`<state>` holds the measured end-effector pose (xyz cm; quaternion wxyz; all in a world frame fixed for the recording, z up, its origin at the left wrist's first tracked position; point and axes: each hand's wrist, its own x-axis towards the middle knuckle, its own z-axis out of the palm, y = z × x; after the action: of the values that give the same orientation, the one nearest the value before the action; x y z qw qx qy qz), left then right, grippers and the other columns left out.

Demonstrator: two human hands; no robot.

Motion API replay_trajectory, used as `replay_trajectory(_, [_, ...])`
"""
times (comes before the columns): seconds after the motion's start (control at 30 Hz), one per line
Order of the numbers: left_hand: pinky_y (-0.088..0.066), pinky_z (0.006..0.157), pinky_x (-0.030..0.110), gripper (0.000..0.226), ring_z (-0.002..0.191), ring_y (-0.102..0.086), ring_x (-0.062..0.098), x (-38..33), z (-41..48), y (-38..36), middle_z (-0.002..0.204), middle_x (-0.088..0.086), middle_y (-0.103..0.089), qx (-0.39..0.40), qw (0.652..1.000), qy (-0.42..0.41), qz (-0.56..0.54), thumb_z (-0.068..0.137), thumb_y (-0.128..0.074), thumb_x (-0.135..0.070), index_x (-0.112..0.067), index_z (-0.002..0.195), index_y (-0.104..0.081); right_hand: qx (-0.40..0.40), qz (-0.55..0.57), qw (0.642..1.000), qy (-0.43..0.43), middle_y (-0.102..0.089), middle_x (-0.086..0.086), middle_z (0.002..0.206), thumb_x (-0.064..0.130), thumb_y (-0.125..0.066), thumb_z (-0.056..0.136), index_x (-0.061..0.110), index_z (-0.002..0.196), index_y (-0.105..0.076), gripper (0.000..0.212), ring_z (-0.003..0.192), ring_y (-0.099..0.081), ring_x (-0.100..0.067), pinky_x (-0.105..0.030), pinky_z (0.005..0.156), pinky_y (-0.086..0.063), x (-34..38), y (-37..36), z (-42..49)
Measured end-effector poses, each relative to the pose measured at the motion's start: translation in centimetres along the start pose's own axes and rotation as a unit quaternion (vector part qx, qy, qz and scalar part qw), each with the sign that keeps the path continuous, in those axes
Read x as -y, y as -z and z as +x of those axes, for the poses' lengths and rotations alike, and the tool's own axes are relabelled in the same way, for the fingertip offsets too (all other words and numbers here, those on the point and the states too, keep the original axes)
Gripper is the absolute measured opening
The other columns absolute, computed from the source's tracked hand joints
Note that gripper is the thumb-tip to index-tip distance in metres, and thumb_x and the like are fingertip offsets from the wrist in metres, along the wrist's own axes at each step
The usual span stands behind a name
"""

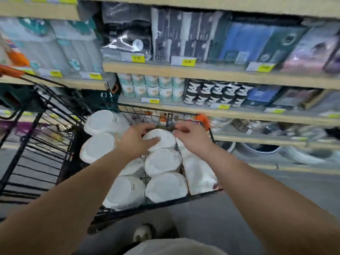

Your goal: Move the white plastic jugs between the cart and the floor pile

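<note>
A black wire shopping cart [55, 159] with orange corner caps holds several white round stacks of bowls or plates. My left hand [139, 139] grips the far white stack [163, 138] from its left side, thumb on top. My right hand [191, 137] reaches over the same stack's right edge, fingers curled near the cart's far rim; whether it grips the stack or the wire is unclear from the blur. Other white stacks [161, 162] lie just below the hands.
Wooden store shelves [184, 70] with yellow price tags run behind the cart, stocked with packaged napkins, mugs [152, 89] and boxed goods. Glass and ceramic bowls [261, 150] fill the lowest shelf at right. Grey floor [211, 218] and my shoe [142, 232] lie below.
</note>
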<state>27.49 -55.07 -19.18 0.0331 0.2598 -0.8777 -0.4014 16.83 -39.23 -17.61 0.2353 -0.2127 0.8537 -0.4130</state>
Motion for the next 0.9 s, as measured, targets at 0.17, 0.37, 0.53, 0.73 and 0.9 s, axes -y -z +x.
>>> replay_trajectory(0.17, [-0.046,0.09,0.025,0.039,0.103,-0.059,0.01,-11.7,-0.6,-8.1,0.113,-0.012,-0.061,0.035,0.994,-0.097,-0.038,0.084,-0.073,-0.036,-0.031,0.121,-0.062,-0.1,-0.005,0.995,0.006,-0.068,-0.006,0.113,0.024,-0.065,0.09,0.01,0.121,-0.062,0.034,0.106,-0.063,-0.02,-0.027,0.088,-0.048,-6.3,12.8,-5.6])
replay_trajectory(0.37, [-0.049,0.095,0.031,0.039,0.102,-0.061,0.012,-24.7,-1.0,-18.6,0.118,-0.007,-0.063,0.115,0.972,-0.192,-0.075,0.084,-0.074,-0.03,-0.026,0.121,-0.063,-0.223,-0.006,0.974,-0.025,-0.067,-0.001,0.106,0.027,-0.068,0.088,0.011,0.116,-0.063,0.033,0.099,-0.063,-0.016,-0.028,0.09,-0.049,-14.7,25.9,-12.4])
replay_trajectory(0.53, [-0.049,0.095,0.035,0.032,0.102,-0.062,0.012,-34.1,0.6,-27.5,0.116,-0.009,-0.065,0.182,0.944,-0.266,-0.063,0.082,-0.076,-0.031,-0.036,0.11,-0.061,-0.312,0.009,0.947,-0.076,-0.064,0.008,0.101,0.028,-0.067,0.089,0.019,0.116,-0.063,0.029,0.101,-0.062,-0.014,-0.04,0.096,-0.049,-21.0,35.0,-16.8])
replay_trajectory(0.73, [-0.049,0.09,0.031,0.034,0.102,-0.06,0.012,-45.9,5.3,-39.8,0.109,-0.012,-0.064,0.273,0.896,-0.345,-0.053,0.082,-0.077,-0.029,-0.034,0.112,-0.061,-0.39,-0.021,0.907,-0.156,-0.063,0.003,0.114,0.029,-0.063,0.091,0.019,0.126,-0.06,0.036,0.106,-0.058,-0.011,-0.021,0.087,-0.043,-29.0,45.6,-18.2])
replay_trajectory(0.9, [-0.043,0.087,0.023,0.037,0.107,-0.058,0.013,-56.1,8.7,-49.9,0.115,-0.007,-0.062,0.348,0.835,-0.426,-0.02,0.083,-0.075,-0.025,-0.027,0.118,-0.063,-0.472,-0.005,0.853,-0.221,-0.06,0.008,0.106,0.029,-0.062,0.092,0.022,0.123,-0.061,0.032,0.104,-0.058,-0.009,-0.024,0.085,-0.046,-34.5,54.8,-18.6])
